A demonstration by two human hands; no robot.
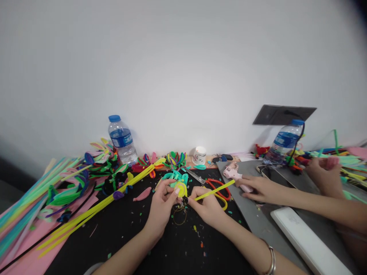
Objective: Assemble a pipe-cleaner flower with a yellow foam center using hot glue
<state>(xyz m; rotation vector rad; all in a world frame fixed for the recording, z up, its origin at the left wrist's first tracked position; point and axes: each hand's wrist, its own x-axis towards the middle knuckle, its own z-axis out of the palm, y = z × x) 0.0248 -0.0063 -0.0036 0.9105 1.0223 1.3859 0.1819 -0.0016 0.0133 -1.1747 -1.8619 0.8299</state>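
Observation:
My left hand is closed on a small flower of teal and yellow pipe cleaners, held just above the black tabletop. My right hand pinches a yellow pipe cleaner whose near end meets the flower's underside; its far end points up and right. Both hands meet at the middle of the table.
Another person's hand rests on a pink glue gun at the right; their other hand is by a water bottle. Red scissors, a second bottle, finished flowers and long pipe cleaners lie about.

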